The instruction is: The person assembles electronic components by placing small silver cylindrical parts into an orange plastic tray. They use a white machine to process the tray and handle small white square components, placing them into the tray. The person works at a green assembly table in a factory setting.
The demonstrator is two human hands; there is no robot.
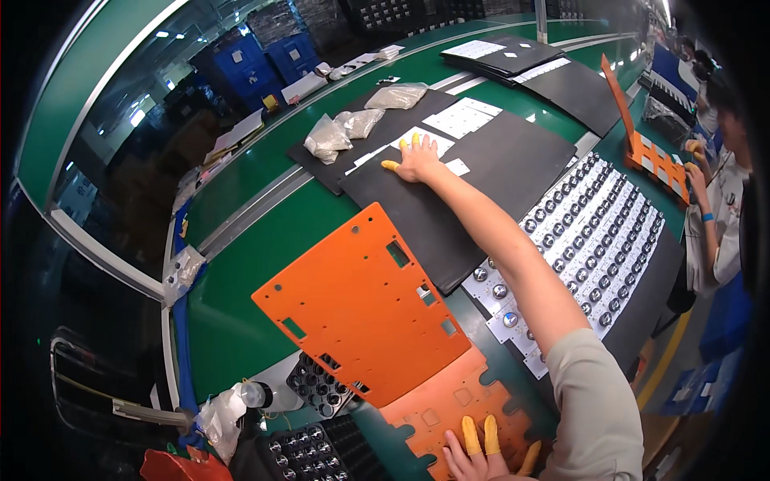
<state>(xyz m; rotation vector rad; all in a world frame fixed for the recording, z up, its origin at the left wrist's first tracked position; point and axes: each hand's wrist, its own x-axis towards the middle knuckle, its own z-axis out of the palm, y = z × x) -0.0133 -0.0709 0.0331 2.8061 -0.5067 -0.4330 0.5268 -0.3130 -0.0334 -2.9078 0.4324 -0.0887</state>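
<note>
My right hand (417, 160), with yellow finger cots on some fingers, reaches far out over the black sheets (513, 160). Its fingers are spread on or just over a flat white board (427, 138); contact is hard to tell. Another white board (463, 118) lies beside it. At the lower edge, my left hand (479, 458) rests with fingers stretched out on an orange plate (449, 393) with notched edges. Yellow cots cover some of its fingers too. A larger orange panel (365, 301) with rectangular cutouts stands tilted up at that plate's far edge.
White boards with rows of round dark parts (589, 240) lie to the right. Clear plastic bags (329, 138) sit on black sheets at the far left. Black trays of round parts (309, 453) stand near left. At right, a co-worker handles an orange notched plate (659, 167).
</note>
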